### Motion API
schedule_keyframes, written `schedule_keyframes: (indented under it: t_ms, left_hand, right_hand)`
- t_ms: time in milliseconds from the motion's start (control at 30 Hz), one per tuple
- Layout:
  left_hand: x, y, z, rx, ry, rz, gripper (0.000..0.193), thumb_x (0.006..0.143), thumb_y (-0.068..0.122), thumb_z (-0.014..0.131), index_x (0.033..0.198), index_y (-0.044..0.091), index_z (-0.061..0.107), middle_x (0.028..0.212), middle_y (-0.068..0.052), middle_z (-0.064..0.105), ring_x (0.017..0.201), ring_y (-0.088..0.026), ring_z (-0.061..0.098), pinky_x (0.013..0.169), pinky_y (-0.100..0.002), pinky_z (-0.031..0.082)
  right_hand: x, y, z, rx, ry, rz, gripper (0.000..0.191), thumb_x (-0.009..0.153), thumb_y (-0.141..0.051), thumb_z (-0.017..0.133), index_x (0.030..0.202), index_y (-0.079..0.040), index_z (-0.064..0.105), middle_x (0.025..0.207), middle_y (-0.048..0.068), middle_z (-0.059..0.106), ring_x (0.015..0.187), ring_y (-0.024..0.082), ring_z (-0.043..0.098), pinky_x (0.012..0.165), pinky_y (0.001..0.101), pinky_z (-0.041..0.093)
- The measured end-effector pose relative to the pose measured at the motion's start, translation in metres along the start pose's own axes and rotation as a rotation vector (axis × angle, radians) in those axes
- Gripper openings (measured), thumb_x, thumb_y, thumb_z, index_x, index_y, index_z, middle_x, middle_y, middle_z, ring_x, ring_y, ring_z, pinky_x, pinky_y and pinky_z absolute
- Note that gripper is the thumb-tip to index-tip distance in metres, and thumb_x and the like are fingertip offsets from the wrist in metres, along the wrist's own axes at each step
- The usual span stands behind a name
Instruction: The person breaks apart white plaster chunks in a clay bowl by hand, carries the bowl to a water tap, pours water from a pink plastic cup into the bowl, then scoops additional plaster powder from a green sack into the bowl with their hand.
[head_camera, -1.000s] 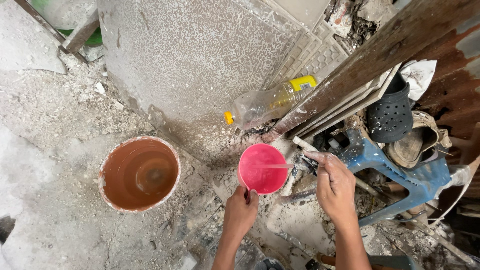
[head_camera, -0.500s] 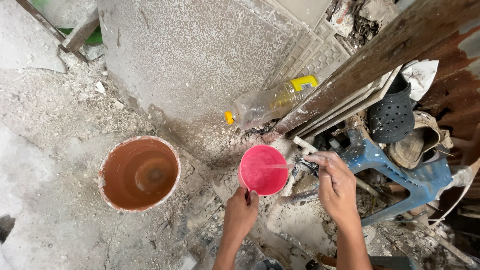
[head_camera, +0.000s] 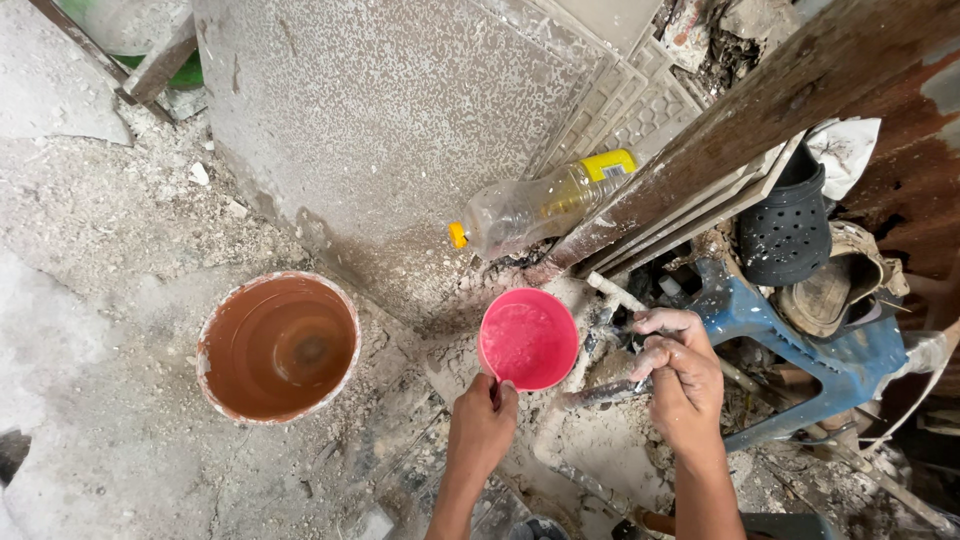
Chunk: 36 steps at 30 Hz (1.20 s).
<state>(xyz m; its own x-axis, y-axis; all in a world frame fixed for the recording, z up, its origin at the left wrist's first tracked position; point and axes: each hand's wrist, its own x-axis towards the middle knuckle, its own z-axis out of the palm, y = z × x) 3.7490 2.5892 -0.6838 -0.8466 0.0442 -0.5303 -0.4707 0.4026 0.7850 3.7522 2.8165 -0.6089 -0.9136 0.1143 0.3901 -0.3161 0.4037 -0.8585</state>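
Observation:
My left hand (head_camera: 481, 426) grips the handle of a pink plastic scoop (head_camera: 528, 339) and holds it level, with liquid inside. The scoop sits under a dusty tap and pipe fitting (head_camera: 606, 330). My right hand (head_camera: 681, 377) is closed on that tap, fingers wrapped over its handle. To the left on the ground stands a round bucket (head_camera: 278, 346) with brownish water in it.
A clear plastic bottle with yellow cap and label (head_camera: 541, 208) lies against a grey speckled slab (head_camera: 380, 130). A rusty beam (head_camera: 760, 120) runs diagonally. Stacked tiles, a black perforated shoe (head_camera: 790, 225), a blue plastic frame (head_camera: 830, 350) and rubble crowd the right side.
Almost nothing differs. Both hands stay in place, the scoop still under the tap; the right hand shifts very slightly on the tap.

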Motion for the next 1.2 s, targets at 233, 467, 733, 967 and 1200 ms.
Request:
schedule_keyframes:
  t_ms: [233, 467, 733, 967, 1200]
  left_hand:
    - [0.002, -0.002, -0.002, -0.003, 0.002, 0.007, 0.03, 0.098, 0.027, 0.056, 0.093, -0.001, 0.064, 0.068, -0.014, 0.069, 0.058, -0.022, 0.066, 0.059, -0.042, 0.05]
    - [0.002, -0.002, -0.012, -0.051, -0.006, -0.021, 0.027, 0.096, 0.025, 0.059, 0.092, -0.001, 0.065, 0.067, -0.012, 0.068, 0.056, -0.02, 0.065, 0.056, -0.041, 0.05]
    - [-0.006, -0.015, -0.046, -0.163, 0.21, 0.041, 0.028, 0.089, 0.026, 0.069, 0.085, -0.002, 0.066, 0.065, -0.015, 0.067, 0.055, -0.021, 0.061, 0.057, -0.04, 0.05]
    - [-0.019, -0.037, -0.113, -0.026, 0.476, -0.081, 0.038, 0.091, 0.035, 0.071, 0.084, -0.002, 0.065, 0.069, -0.021, 0.067, 0.06, -0.034, 0.064, 0.061, -0.045, 0.05]
    - [-0.046, -0.057, -0.21, 0.223, 0.758, -0.386, 0.032, 0.092, 0.044, 0.065, 0.1, 0.013, 0.07, 0.085, -0.019, 0.075, 0.081, -0.04, 0.074, 0.07, -0.053, 0.054]
  right_hand:
    - [0.001, -0.008, 0.005, -0.068, 0.01, -0.034, 0.029, 0.09, 0.011, 0.044, 0.073, -0.002, 0.064, 0.113, 0.009, 0.061, 0.112, 0.021, 0.062, 0.095, 0.0304, 0.049]
    - [0.005, -0.015, 0.008, -0.116, -0.04, -0.058, 0.029, 0.092, 0.011, 0.043, 0.075, -0.002, 0.062, 0.11, 0.01, 0.068, 0.113, 0.022, 0.069, 0.098, 0.0314, 0.054]
    - [0.011, -0.069, 0.018, -0.138, -0.008, -0.525, 0.026, 0.098, -0.026, 0.056, 0.078, -0.011, 0.065, 0.112, 0.008, 0.062, 0.119, 0.027, 0.056, 0.106, 0.0449, 0.052]
    - [-0.036, -0.033, 0.159, 0.293, 0.159, -0.39, 0.03, 0.102, -0.016, 0.058, 0.073, -0.011, 0.06, 0.1, 0.005, 0.068, 0.112, 0.024, 0.064, 0.094, 0.0403, 0.053]
    - [-0.03, -0.01, 0.257, 0.27, -0.515, 0.294, 0.014, 0.094, 0.0, 0.054, 0.097, -0.005, 0.066, 0.118, 0.007, 0.063, 0.099, 0.024, 0.062, 0.085, 0.0339, 0.048]
